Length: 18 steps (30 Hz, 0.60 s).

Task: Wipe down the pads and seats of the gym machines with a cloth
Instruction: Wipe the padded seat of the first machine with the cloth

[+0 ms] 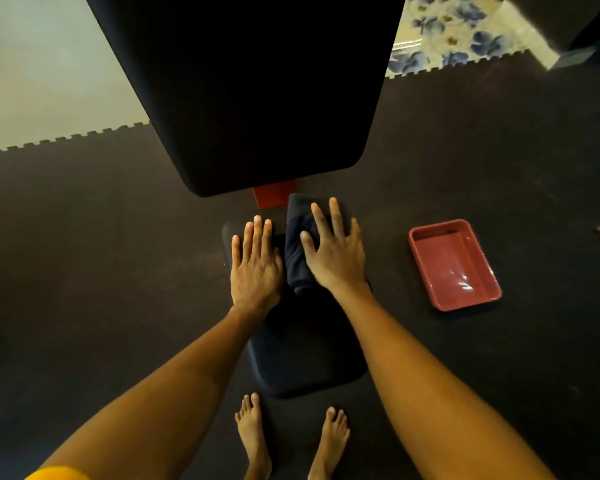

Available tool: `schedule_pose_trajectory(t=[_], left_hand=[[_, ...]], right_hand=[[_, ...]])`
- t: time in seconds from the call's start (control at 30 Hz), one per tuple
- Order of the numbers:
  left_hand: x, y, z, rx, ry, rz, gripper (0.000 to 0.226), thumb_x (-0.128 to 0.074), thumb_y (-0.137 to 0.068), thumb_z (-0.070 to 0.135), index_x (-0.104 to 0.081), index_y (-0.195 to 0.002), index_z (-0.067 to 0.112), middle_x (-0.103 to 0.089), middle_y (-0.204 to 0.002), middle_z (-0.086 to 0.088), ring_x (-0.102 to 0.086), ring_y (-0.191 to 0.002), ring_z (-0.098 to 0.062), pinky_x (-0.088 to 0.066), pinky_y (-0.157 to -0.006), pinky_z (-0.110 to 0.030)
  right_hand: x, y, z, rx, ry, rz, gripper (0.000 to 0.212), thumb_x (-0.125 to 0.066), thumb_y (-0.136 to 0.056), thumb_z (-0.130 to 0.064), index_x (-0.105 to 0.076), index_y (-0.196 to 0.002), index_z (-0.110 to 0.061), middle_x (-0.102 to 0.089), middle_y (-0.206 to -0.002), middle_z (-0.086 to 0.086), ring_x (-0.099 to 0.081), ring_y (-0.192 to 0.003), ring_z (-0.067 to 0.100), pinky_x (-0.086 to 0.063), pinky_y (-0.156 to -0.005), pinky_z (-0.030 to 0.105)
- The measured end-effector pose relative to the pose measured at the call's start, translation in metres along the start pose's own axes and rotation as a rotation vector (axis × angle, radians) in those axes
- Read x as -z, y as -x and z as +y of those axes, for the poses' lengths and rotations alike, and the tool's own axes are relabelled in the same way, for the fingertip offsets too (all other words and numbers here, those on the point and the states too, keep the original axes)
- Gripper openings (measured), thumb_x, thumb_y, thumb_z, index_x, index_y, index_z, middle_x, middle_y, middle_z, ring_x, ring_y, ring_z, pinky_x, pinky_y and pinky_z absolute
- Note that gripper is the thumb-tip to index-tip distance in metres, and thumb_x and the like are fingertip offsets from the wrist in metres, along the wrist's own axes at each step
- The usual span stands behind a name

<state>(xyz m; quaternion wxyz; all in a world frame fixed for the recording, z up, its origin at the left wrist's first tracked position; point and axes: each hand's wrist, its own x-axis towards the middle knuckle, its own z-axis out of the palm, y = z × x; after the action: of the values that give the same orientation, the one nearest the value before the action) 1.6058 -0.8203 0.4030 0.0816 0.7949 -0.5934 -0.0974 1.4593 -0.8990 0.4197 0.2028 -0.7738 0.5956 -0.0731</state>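
right hand (333, 252) flat on cloth (297, 258), seat (309, 355).

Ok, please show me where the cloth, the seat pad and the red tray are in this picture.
cloth (297, 261), head view: on its uncovered folded left part.
seat pad (309, 351), head view: on the bare near part of its top.
red tray (451, 258), head view: on the bare middle of its bottom.

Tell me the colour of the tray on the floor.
The tray is dull red; head view.
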Motion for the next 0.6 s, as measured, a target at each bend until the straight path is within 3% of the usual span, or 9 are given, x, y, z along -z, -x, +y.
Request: schedule_pose_trajectory(t=[0.07, 0.17, 0.23, 0.3, 0.37, 0.43, 0.5, 0.6], left_hand=[[-0.002, 0.001, -0.001, 0.004, -0.022, 0.01, 0.062, -0.019, -0.109, 0.034, 0.005, -0.161, 0.012, 0.012, -0.169, -0.008, 0.018, -0.154, -0.021, 0.006, -0.126, -0.046], [-0.004, 0.0, 0.001, -0.015, -0.095, 0.009, 0.077, -0.036, -0.107, 0.043, 0.008, -0.16, 0.01, 0.015, -0.168, -0.01, 0.019, -0.153, -0.025, 0.005, -0.126, -0.048], [-0.006, 0.001, 0.003, -0.033, -0.126, -0.026, 0.091, -0.043, -0.101, 0.054, 0.01, -0.16, 0.009, 0.017, -0.167, -0.012, 0.02, -0.153, -0.026, 0.008, -0.125, -0.048], [-0.006, 0.001, 0.005, -0.047, -0.107, -0.032, 0.087, -0.036, -0.102, 0.057, 0.008, -0.161, 0.01, 0.015, -0.168, -0.01, 0.019, -0.154, -0.025, 0.007, -0.126, -0.049], [0.0, -0.002, 0.007, -0.026, -0.033, -0.009, 0.07, -0.025, -0.106, 0.046, 0.0, -0.162, 0.013, 0.009, -0.169, -0.007, 0.015, -0.155, -0.021, 0.004, -0.126, -0.048], [0.002, -0.002, 0.009, 0.013, 0.007, 0.032, 0.062, -0.016, -0.105, 0.038, -0.005, -0.162, 0.016, 0.003, -0.17, -0.003, 0.012, -0.155, -0.017, 0.006, -0.127, -0.044], [0.004, -0.001, 0.009, 0.028, 0.011, 0.027, 0.061, -0.014, -0.105, 0.037, -0.005, -0.162, 0.017, 0.005, -0.169, -0.002, 0.013, -0.155, -0.017, 0.007, -0.127, -0.043], [0.0, 0.001, 0.006, 0.008, -0.076, -0.01, 0.067, -0.02, -0.105, 0.041, 0.003, -0.162, 0.013, 0.015, -0.168, -0.006, 0.02, -0.154, -0.021, 0.009, -0.126, -0.045]], right_hand=[[-0.001, 0.028, -0.005, -0.084, -0.052, -0.027, 0.08, -0.031, -0.093, -0.075, -0.007, -0.162, -0.042, 0.007, -0.172, -0.003, -0.01, -0.153, 0.046, -0.02, -0.123, 0.058], [0.0, 0.036, -0.011, -0.002, 0.064, -0.043, 0.089, -0.015, -0.083, -0.082, -0.005, -0.162, -0.042, 0.01, -0.172, -0.002, 0.007, -0.153, 0.048, -0.006, -0.121, 0.063], [0.001, 0.012, -0.012, 0.073, 0.121, -0.057, 0.084, -0.018, -0.085, -0.079, -0.009, -0.161, -0.043, 0.005, -0.172, -0.003, 0.01, -0.153, 0.047, -0.001, -0.12, 0.065], [0.002, -0.022, -0.01, 0.234, 0.167, -0.07, 0.076, -0.033, -0.09, -0.071, -0.021, -0.159, -0.043, -0.01, -0.171, -0.004, 0.003, -0.154, 0.045, -0.007, -0.121, 0.067], [0.009, -0.053, 0.001, 0.333, 0.144, -0.083, 0.068, -0.042, -0.09, -0.065, -0.038, -0.154, -0.041, -0.029, -0.166, -0.006, -0.015, -0.153, 0.044, -0.025, -0.117, 0.066], [0.016, -0.063, 0.011, 0.229, 0.016, -0.07, 0.061, -0.049, -0.093, -0.058, -0.043, -0.152, -0.041, -0.032, -0.164, -0.008, -0.027, -0.149, 0.042, -0.039, -0.111, 0.059], [0.014, -0.044, 0.011, 0.028, -0.08, -0.06, 0.062, -0.05, -0.097, -0.054, -0.034, -0.156, -0.041, -0.02, -0.168, -0.006, -0.029, -0.147, 0.041, -0.041, -0.111, 0.056], [0.003, -0.004, -0.005, 0.046, 0.11, -0.037, 0.073, -0.031, -0.094, -0.071, -0.017, -0.16, -0.042, -0.004, -0.171, -0.001, -0.01, -0.153, 0.046, -0.023, -0.118, 0.065]])
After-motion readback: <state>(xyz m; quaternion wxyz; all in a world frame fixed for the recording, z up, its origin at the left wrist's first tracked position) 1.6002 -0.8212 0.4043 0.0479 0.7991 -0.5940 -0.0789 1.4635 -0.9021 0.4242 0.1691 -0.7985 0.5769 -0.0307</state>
